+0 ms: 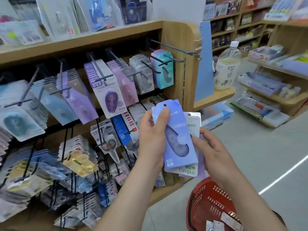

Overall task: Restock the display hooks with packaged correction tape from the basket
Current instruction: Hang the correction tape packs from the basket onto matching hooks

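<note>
Centrally, the left grip (pixel 152 139) pinches a blue tape pack (pixel 176 139), thumb near its hang hole; the right grip (pixel 211 152) holds more packs (pixel 188 171) behind. Basket (pixel 208 199) sits lower right, hooks (pixel 168 45) upper centre.

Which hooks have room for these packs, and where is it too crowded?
The top-right hook by the wooden end panel is bare. The one holding the teal packs has its front length free. From the purple Campus packs leftward, and in the lower rows, packs sit tightly.
</note>
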{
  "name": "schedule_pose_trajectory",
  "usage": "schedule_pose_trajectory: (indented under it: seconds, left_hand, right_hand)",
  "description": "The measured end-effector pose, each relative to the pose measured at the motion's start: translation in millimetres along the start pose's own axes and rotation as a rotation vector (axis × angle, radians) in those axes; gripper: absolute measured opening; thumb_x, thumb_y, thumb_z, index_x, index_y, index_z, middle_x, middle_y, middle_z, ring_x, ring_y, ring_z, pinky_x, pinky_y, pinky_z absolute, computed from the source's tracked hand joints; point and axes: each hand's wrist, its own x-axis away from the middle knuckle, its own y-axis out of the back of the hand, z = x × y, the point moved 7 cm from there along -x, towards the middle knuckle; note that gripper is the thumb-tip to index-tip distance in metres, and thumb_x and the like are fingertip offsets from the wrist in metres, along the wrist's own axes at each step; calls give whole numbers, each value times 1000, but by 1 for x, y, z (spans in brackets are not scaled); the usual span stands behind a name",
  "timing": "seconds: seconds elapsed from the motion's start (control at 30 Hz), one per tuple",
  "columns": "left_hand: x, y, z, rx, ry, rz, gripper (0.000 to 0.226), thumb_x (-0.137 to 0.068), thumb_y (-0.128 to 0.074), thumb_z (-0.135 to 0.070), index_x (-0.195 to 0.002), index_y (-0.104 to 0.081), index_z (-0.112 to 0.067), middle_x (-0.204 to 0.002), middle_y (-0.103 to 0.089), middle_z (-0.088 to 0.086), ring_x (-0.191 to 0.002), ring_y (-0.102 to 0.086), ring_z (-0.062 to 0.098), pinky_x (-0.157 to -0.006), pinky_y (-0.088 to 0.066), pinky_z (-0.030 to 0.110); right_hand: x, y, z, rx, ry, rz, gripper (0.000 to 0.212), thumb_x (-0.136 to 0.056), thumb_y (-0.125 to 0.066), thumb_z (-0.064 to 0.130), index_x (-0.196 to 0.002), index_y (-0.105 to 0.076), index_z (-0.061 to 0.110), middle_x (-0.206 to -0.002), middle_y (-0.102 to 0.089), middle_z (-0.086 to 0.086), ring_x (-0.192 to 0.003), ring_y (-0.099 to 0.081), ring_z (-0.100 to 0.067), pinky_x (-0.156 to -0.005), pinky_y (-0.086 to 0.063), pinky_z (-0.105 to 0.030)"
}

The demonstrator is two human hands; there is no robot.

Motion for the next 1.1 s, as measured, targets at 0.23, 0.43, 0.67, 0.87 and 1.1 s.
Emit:
schedule_pose_trajectory:
  seconds: [0.23, 0.43, 0.67, 0.87, 1.1]
  left_hand:
    - [-36, -28, 0, -71, -13, 34, 16, -91, -68, -23, -91, -67, -8, -82, -68, 7, -71, -62, 22, -66, -51, 35]
    - [-75, -43, 8, -56, 37, -63, 13, -95, -60, -16, -84, -57, -9, -76, -58, 7, -69, -55, 19, -63, -44, 29]
    - [-129, -76, -3, -141, -34, -20, 13, -95, -63, -17, -84, -64, -8, -81, -61, 10, -73, -56, 20, -71, -44, 34]
    - [-163, -97, -7, -46, -62, -86, 10, -95, -61, -11, -86, -64, -8, -79, -60, 7, -69, -55, 17, -64, -45, 25]
    - [-176, -100, -17, -280, -267, -140, 14, -94, -63, -18, -81, -58, -22, -74, -55, -6, -66, -49, 10, -60, -41, 17]
  right_hand:
    - [-40, 12, 15, 23, 15, -41, 29, -91, -59, 44, -112, -68, 27, -93, -74, -14, -68, -67, -26, -47, -45, -28]
    - [-74, 36, 15, 70, 86, -138, 17, -102, -51, 20, -99, -68, 21, -69, -67, 8, -53, -60, -7, -40, -44, -21]
    - [-112, 79, 37, 250, 308, -241, 14, -97, -57, 35, -89, -69, 37, -82, -71, 14, -75, -63, -4, -73, -51, -32]
    - [-133, 103, 43, 338, 321, -286, 19, -99, -59, 32, -86, -66, 44, -75, -66, 17, -69, -59, -8, -77, -55, -54]
    - [-145, 118, 47, 413, 342, -244, 18, -99, -57, 36, -92, -67, 48, -84, -69, 16, -77, -62, -11, -72, -55, -40]
